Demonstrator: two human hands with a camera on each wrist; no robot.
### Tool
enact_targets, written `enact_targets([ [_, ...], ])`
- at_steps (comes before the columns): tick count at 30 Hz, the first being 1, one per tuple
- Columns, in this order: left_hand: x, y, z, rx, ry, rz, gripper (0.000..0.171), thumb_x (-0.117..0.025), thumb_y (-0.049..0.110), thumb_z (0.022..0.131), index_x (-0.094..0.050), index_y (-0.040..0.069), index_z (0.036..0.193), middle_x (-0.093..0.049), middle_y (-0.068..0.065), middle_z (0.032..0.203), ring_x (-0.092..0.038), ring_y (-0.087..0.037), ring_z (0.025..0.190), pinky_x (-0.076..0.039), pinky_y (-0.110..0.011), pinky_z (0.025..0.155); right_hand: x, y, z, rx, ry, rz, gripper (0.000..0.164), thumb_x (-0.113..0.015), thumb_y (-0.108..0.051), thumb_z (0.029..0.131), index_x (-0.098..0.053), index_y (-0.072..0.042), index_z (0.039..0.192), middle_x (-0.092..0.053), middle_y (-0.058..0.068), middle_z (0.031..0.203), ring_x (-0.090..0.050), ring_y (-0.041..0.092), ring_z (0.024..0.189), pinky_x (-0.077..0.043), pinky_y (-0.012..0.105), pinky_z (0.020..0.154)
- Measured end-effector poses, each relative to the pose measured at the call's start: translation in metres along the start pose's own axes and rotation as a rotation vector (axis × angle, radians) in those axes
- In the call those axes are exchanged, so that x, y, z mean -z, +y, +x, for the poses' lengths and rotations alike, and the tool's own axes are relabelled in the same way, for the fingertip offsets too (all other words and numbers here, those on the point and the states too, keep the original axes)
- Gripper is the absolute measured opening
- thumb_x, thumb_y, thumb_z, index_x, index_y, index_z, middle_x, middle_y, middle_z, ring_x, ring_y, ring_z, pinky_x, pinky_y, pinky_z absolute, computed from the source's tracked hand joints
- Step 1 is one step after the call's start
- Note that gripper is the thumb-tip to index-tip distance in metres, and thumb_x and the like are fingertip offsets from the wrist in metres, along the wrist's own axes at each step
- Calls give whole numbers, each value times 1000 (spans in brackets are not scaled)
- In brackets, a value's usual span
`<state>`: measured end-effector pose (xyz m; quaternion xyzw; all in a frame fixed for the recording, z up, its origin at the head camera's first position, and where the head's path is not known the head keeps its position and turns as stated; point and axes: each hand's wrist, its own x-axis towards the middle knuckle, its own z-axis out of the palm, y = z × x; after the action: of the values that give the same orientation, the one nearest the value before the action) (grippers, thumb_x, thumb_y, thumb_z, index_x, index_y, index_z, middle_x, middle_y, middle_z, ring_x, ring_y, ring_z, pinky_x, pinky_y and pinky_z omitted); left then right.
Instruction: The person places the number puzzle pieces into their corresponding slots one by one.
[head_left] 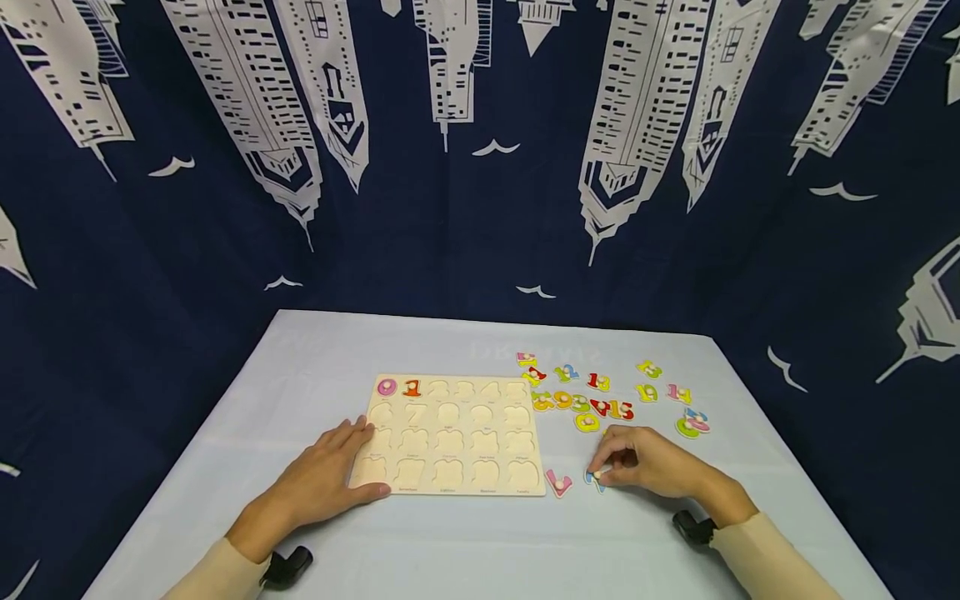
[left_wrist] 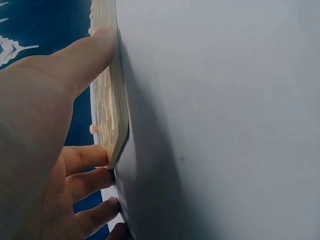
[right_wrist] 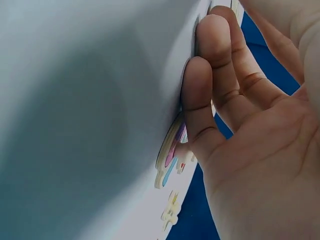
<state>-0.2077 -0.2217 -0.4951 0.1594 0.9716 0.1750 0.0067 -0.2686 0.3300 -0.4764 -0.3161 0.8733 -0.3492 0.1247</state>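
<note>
A pale wooden number puzzle board point(head_left: 467, 423) lies flat on the table, a pink 0 point(head_left: 386, 387) and a red 1 point(head_left: 412, 388) in its top-left slots. My left hand point(head_left: 324, 467) rests along the board's left edge, the thumb at its near corner; the left wrist view also shows the thumb on the rim. Right of the board, my right hand point(head_left: 651, 463) pinches a small blue number piece point(head_left: 598, 481) between thumb and fingers, low at the table. Its shape is mostly hidden. Just left of it lies a pink V-shaped piece point(head_left: 558, 483), probably a 7.
Several colourful number pieces point(head_left: 581, 403) lie scattered beyond my right hand, beside the board. A blue-and-pink piece point(head_left: 697, 419) overlaps a green one point(head_left: 686, 428) farther right. The white table point(head_left: 465, 542) ends at a dark blue curtain point(head_left: 450, 225) with white buildings.
</note>
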Motion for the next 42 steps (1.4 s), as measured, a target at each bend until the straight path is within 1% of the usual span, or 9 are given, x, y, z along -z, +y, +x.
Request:
enact_targets([
  [4, 1, 0, 1, 9, -14, -4, 114, -86, 75, 95, -51, 1, 174, -45, -25, 185, -47, -57, 167, -48, -75, 130, -3, -2, 2, 0, 20, 6, 13, -95, -21, 100, -89, -27, 110, -78, -2, 111, -69, 10, 95, -59, 18, 85],
  [8, 1, 1, 0, 16, -23, -10, 114, -86, 75, 95, -51, 1, 174, -44, -25, 185, -46, -56, 168, -47, -75, 131, -6, -8, 9, 20, 64, -14, 14, -95, -21, 100, -87, -26, 111, -80, -3, 114, -69, 8, 96, -61, 19, 86],
  [14, 0, 0, 0, 16, -17, -16, 114, -86, 75, 94, -51, 0, 174, -44, -25, 185, -46, -57, 168, -46, -75, 131, -13, -24, 36, 32, 136, -74, 14, -95, -23, 101, -84, -28, 108, -79, -10, 105, -67, 6, 92, -60, 22, 84],
  [18, 0, -1, 0, 16, -18, -13, 114, -86, 75, 95, -51, 0, 173, -44, -26, 185, -46, -57, 168, -46, -75, 131, -20, -37, 62, 65, 183, -115, 14, -95, -20, 101, -84, -27, 108, -78, -11, 104, -68, 6, 90, -61, 25, 84],
  [21, 1, -1, 0, 21, -18, -6, 114, -86, 75, 95, -51, 0, 173, -45, -25, 185, -46, -56, 168, -47, -75, 131, -28, -47, 86, 74, 204, -115, 12, -94, -20, 102, -85, -25, 110, -79, -8, 108, -69, 7, 90, -61, 24, 83],
  [29, 4, 2, 1, 38, -32, -2, 115, -85, 76, 94, -51, 2, 174, -44, -24, 186, -46, -55, 169, -47, -75, 130, -50, -69, 155, 54, 232, -64, 8, -92, -19, 103, -87, -18, 109, -83, 3, 114, -72, 12, 88, -59, 23, 76],
  [34, 1, 1, 1, 39, -30, -13, 114, -85, 76, 94, -51, 2, 174, -44, -24, 186, -46, -55, 169, -47, -75, 131, -61, -83, 192, 21, 219, -15, 6, -90, -17, 105, -86, -13, 109, -82, 8, 117, -69, 12, 83, -56, 23, 72],
  [39, 1, -1, 0, 26, -17, -18, 112, -85, 75, 95, -52, 2, 173, -45, -24, 185, -47, -55, 168, -48, -76, 130, -72, -87, 222, -15, 220, -28, 5, -88, -18, 106, -87, -14, 109, -84, 5, 114, -70, 9, 86, -59, 24, 80],
  [42, 2, -2, 0, 17, -10, -15, 112, -84, 76, 95, -53, 1, 173, -46, -25, 184, -47, -56, 167, -48, -76, 129, -78, -87, 235, -35, 224, -41, 4, -88, -17, 106, -88, -14, 109, -86, 2, 110, -69, 9, 90, -58, 25, 86],
])
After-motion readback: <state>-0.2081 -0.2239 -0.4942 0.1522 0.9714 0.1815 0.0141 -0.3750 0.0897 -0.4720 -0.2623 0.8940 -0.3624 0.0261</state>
